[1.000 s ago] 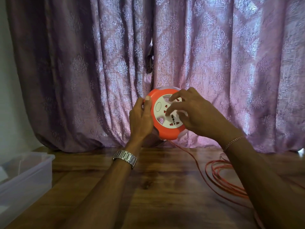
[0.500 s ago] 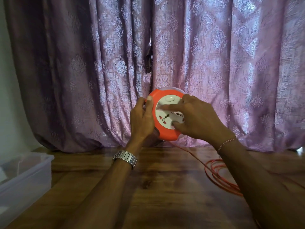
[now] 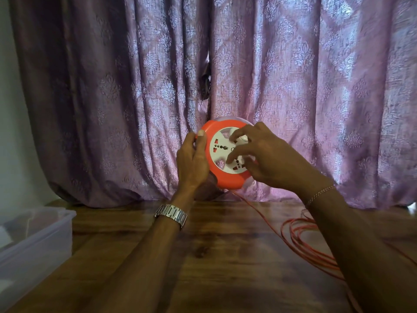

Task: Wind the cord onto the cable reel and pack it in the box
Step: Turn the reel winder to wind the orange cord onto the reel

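Note:
An orange cable reel (image 3: pixel 214 175) with a white socket face is held upright above the wooden table (image 3: pixel 214 256). My left hand (image 3: pixel 191 161) grips its left rim, thumb on the front edge. My right hand (image 3: pixel 264 157) has curled fingers hooked into the openings of the white face. A thin orange cord (image 3: pixel 300 240) runs from under the reel down to loose loops on the table at the right, partly hidden by my right forearm. A clear plastic box (image 3: pixel 31 242) stands at the left edge.
Purple patterned curtains (image 3: pixel 293 86) hang right behind the reel and down to the table's back edge. A pale wall shows at the far left.
The white socket face has turned under my right hand's fingers, which shifted across it. The loose cord loops on the table have shifted. My left hand stays on the rim.

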### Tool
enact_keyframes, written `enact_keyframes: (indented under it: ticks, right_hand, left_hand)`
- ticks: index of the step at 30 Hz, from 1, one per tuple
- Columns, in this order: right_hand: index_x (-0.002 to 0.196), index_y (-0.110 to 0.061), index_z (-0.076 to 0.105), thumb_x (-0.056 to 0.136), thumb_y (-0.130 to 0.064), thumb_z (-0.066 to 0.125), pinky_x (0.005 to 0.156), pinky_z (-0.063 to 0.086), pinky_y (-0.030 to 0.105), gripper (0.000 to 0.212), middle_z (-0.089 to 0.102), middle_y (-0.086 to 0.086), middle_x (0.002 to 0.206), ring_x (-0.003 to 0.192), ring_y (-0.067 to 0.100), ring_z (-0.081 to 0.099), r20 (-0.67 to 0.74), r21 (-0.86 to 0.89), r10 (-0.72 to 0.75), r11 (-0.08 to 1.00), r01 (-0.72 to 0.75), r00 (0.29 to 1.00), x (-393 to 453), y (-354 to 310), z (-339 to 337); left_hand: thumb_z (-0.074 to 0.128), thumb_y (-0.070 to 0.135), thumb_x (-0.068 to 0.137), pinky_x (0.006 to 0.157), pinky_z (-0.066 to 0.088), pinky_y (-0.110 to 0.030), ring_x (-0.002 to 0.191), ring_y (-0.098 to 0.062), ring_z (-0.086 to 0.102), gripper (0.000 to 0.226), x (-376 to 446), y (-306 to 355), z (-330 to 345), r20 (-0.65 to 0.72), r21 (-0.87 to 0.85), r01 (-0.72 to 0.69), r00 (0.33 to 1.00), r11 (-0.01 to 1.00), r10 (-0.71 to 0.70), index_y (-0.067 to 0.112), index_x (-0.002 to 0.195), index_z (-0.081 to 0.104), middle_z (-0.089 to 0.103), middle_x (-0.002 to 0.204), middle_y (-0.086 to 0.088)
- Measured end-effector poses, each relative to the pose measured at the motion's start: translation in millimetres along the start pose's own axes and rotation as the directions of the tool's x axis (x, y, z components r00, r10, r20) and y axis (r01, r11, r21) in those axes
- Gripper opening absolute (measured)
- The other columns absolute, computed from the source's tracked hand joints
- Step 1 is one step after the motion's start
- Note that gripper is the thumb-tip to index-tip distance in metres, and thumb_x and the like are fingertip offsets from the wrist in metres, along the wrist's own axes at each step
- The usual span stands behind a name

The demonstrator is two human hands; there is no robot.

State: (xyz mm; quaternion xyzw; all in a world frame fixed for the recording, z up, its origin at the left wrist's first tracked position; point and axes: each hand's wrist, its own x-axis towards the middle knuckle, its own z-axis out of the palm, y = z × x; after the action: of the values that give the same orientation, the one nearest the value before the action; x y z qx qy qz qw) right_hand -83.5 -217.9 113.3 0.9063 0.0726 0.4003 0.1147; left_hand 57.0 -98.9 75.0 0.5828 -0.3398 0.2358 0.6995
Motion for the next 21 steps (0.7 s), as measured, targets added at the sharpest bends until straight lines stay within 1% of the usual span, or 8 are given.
enact_keyframes:
  ticks: [3, 7, 10, 12, 14, 17, 19, 21]
  right_hand:
    - [0.112, -0.045, 0.068, 0.07, 0.004, 0.067, 0.085, 0.051, 0.044, 0.065, 0.04, -0.004, 0.147, 0.12, 0.023, 0.033, 0.106, -0.075, 0.002, 0.997, 0.006, 0.994, 1.5, -5.3, 0.3]
    - [0.113, -0.047, 0.067, 0.07, -0.001, 0.074, 0.088, 0.049, 0.043, 0.063, 0.041, 0.002, 0.145, 0.125, 0.026, 0.035, 0.121, -0.111, 0.019, 0.994, -0.006, 0.992, 1.0, -10.0, 2.8]
    - [0.114, -0.05, 0.065, 0.075, -0.012, 0.073, 0.086, 0.049, 0.042, 0.055, 0.048, 0.006, 0.136, 0.118, 0.028, 0.044, 0.063, -0.122, 0.018, 0.992, -0.01, 0.998, 0.1, -8.1, 4.5]
    - [0.123, -0.052, 0.058, 0.077, -0.022, 0.07, 0.082, 0.049, 0.041, 0.056, 0.051, 0.008, 0.126, 0.112, 0.029, 0.051, 0.033, -0.111, 0.053, 0.993, -0.049, 0.998, -1.1, -7.2, 6.8]
    - [0.13, -0.053, 0.05, 0.077, -0.042, 0.066, 0.078, 0.049, 0.038, 0.056, 0.058, 0.007, 0.115, 0.103, 0.028, 0.058, -0.029, -0.093, 0.129, 0.987, -0.132, 0.991, -2.0, -8.2, 8.1]
    - [0.126, -0.048, 0.057, 0.069, -0.076, 0.055, 0.07, 0.051, 0.033, 0.063, 0.073, -0.002, 0.092, 0.088, 0.023, 0.067, -0.181, -0.048, 0.263, 0.96, -0.276, 0.948, -0.2, -9.2, 7.9]
    - [0.121, -0.041, 0.063, 0.07, -0.08, 0.05, 0.069, 0.049, 0.033, 0.066, 0.074, -0.003, 0.082, 0.081, 0.024, 0.067, -0.232, -0.11, 0.236, 0.958, -0.267, 0.944, 1.1, -9.4, 7.7]
    - [0.121, -0.034, 0.065, 0.075, -0.077, 0.047, 0.074, 0.043, 0.037, 0.066, 0.074, 0.0, 0.087, 0.085, 0.027, 0.062, -0.204, -0.179, 0.167, 0.962, -0.205, 0.965, 1.6, -7.8, 6.7]
  left_hand:
    - [0.043, 0.055, 0.099, 0.078, 0.056, -0.064, 0.089, -0.041, 0.07, 0.044, -1.2, -0.2, 0.8, 0.0, -0.003, -0.002, 1.0, 1.0, 0.002, 0.015, 0.084, 0.054, 0.072, 0.089, -0.02]
    - [0.044, 0.055, 0.098, 0.075, 0.055, -0.063, 0.086, -0.042, 0.069, 0.051, -2.6, 0.6, 2.6, 0.021, 0.007, -0.032, 0.999, 0.999, 0.032, 0.006, 0.09, 0.055, 0.07, 0.086, -0.023]
    - [0.043, 0.055, 0.098, 0.075, 0.054, -0.063, 0.084, -0.042, 0.068, 0.052, -3.0, 0.3, 2.9, 0.023, 0.009, -0.039, 0.999, 0.999, 0.039, 0.005, 0.088, 0.053, 0.068, 0.084, -0.023]
    - [0.043, 0.055, 0.098, 0.075, 0.054, -0.063, 0.084, -0.043, 0.067, 0.053, -2.4, 0.6, 3.1, 0.013, 0.003, -0.041, 0.999, 0.999, 0.041, 0.004, 0.088, 0.054, 0.067, 0.084, -0.024]
    - [0.044, 0.054, 0.098, 0.074, 0.053, -0.063, 0.082, -0.044, 0.066, 0.054, -1.2, 1.2, 3.1, -0.007, -0.004, -0.047, 0.999, 0.999, 0.047, 0.002, 0.087, 0.054, 0.066, 0.082, -0.025]
    - [0.045, 0.053, 0.098, 0.073, 0.053, -0.063, 0.078, -0.039, 0.065, 0.05, 0.0, 2.3, 3.2, -0.018, -0.009, -0.045, 0.999, 0.999, 0.045, 0.006, 0.083, 0.053, 0.065, 0.078, -0.02]
    - [0.045, 0.053, 0.098, 0.072, 0.054, -0.062, 0.081, -0.04, 0.067, 0.05, -0.2, 2.4, 3.8, -0.014, 0.003, -0.045, 0.999, 0.999, 0.045, 0.006, 0.085, 0.055, 0.069, 0.081, -0.02]
    - [0.044, 0.054, 0.098, 0.073, 0.055, -0.062, 0.083, -0.042, 0.068, 0.053, -0.1, 1.2, 3.6, -0.012, 0.003, -0.041, 0.999, 0.999, 0.041, 0.004, 0.089, 0.056, 0.07, 0.084, -0.022]
